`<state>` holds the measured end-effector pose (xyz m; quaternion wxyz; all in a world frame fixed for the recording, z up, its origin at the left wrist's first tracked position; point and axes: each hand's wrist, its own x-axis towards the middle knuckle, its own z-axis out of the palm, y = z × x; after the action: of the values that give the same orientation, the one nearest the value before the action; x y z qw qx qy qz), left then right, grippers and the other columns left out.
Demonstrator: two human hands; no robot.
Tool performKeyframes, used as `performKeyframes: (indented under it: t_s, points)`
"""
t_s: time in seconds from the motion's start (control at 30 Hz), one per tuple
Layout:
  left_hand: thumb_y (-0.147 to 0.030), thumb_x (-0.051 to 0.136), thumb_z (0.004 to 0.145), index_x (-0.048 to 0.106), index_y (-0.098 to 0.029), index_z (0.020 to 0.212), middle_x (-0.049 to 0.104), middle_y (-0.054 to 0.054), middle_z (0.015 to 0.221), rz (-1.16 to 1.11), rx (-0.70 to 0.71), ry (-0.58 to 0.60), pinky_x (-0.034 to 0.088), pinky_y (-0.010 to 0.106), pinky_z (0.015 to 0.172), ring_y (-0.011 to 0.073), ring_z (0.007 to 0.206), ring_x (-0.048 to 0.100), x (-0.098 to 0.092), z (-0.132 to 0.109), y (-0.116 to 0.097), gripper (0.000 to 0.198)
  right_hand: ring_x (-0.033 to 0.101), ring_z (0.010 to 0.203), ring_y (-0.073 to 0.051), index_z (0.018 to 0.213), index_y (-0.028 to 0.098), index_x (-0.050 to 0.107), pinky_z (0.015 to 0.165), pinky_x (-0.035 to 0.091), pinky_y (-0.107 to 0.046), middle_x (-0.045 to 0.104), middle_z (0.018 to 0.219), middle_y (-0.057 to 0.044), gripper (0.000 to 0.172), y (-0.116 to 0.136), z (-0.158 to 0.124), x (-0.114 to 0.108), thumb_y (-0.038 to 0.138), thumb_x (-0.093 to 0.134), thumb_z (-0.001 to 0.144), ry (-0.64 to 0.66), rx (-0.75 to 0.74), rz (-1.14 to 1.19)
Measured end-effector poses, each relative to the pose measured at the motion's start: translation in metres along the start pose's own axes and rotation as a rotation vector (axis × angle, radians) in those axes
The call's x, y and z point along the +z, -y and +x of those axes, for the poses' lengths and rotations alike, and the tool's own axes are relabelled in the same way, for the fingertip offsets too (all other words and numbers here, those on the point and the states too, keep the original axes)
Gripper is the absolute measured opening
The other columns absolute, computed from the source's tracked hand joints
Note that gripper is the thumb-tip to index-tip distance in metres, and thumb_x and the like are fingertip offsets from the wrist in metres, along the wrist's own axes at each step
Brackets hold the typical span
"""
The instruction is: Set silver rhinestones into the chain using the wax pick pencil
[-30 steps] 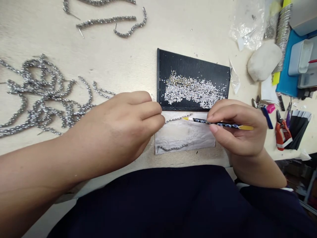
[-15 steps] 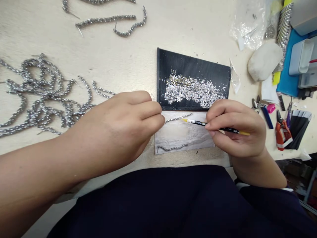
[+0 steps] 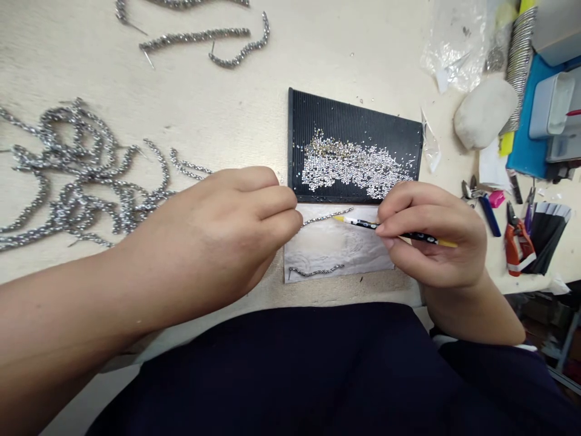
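My left hand (image 3: 227,230) is closed in a pinch on one end of a thin beaded silver strip (image 3: 327,215) that lies across a pale grey mat (image 3: 358,251). My right hand (image 3: 431,236) grips a dark patterned pen-like tool (image 3: 363,224) with a yellow tip; the tip touches the strip near its right end. Just behind them sits a black ribbed tray (image 3: 313,115) scattered with many tiny silver beads (image 3: 354,165). A second beaded strip (image 3: 316,270) rests on the mat's near edge.
A heap of finished beaded strips (image 3: 77,175) lies at the left, with more strips (image 3: 204,39) at the back. At the right are a white lump (image 3: 485,112), clear plastic bags (image 3: 454,45), orange pliers (image 3: 517,242), a blue-handled tool (image 3: 488,212) and blue and grey boxes (image 3: 547,115).
My right hand has shifted the pen tool slightly left and up, so its tip sits closer against the strip. My left hand has stayed still.
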<state>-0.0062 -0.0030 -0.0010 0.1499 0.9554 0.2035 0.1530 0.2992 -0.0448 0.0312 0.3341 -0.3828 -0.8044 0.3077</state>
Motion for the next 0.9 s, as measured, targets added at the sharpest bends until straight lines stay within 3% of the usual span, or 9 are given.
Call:
performKeyframes:
  t_s: [0.13,0.27,0.37,0.53,0.7,0.9]
  points:
    - [-0.013,0.044,0.105,0.067,-0.023,0.085,0.073,0.005,0.093,-0.004,-0.007,0.016,0.058,0.04,0.076,0.0234,0.085,0.064,0.0,0.0019,-0.0008,0.033,0.072,0.065,-0.019,0.094,0.031,0.082,0.053,0.058,-0.034,0.078,0.082,-0.001,0.023,-0.0016,-0.002,0.0024,0.011,0.077,0.083,-0.066,0.025,-0.029]
    - [-0.013,0.045,0.105,0.069,-0.022,0.087,0.073,0.005,0.091,-0.008,-0.008,0.005,0.057,0.041,0.075,0.0243,0.085,0.064,0.0025,0.003,-0.0013,0.031,0.075,0.076,-0.021,0.1,0.03,0.083,0.064,0.063,-0.037,0.08,0.086,-0.002,0.022,-0.0046,-0.0056,0.0077,0.013,0.079,0.086,-0.235,0.07,-0.087]
    - [-0.013,0.044,0.105,0.069,-0.021,0.088,0.074,0.006,0.092,-0.001,0.0,0.004,0.057,0.041,0.074,0.0249,0.084,0.064,0.0025,0.0024,-0.0009,0.032,0.076,0.081,-0.022,0.1,0.03,0.083,0.069,0.064,-0.039,0.079,0.089,-0.002,0.023,-0.0051,-0.0068,0.0099,0.012,0.08,0.087,-0.289,0.112,-0.113]
    - [-0.013,0.044,0.105,0.069,-0.022,0.088,0.074,0.006,0.093,-0.01,-0.003,0.003,0.057,0.041,0.075,0.0247,0.086,0.065,0.0004,0.0024,-0.0007,0.032,0.076,0.083,-0.025,0.098,0.032,0.082,0.072,0.065,-0.044,0.079,0.09,-0.002,0.02,-0.004,-0.0065,0.0099,0.014,0.079,0.091,-0.29,0.16,-0.12]
    - [-0.013,0.045,0.105,0.07,-0.02,0.088,0.073,0.007,0.091,-0.002,0.005,-0.002,0.058,0.041,0.075,0.0248,0.084,0.065,-0.0008,0.0024,-0.001,0.031,0.076,0.08,-0.023,0.099,0.029,0.083,0.069,0.064,-0.04,0.079,0.088,-0.003,0.02,-0.0046,-0.0062,0.0094,0.012,0.08,0.087,-0.296,0.111,-0.095]
    - [-0.012,0.044,0.105,0.069,-0.021,0.087,0.072,0.006,0.09,-0.009,0.008,0.017,0.058,0.041,0.076,0.0239,0.084,0.063,0.0016,0.0031,-0.0004,0.032,0.072,0.07,-0.02,0.098,0.028,0.082,0.059,0.06,-0.036,0.078,0.082,-0.002,0.024,-0.0024,-0.0062,0.0069,0.01,0.079,0.083,-0.179,0.057,-0.008]
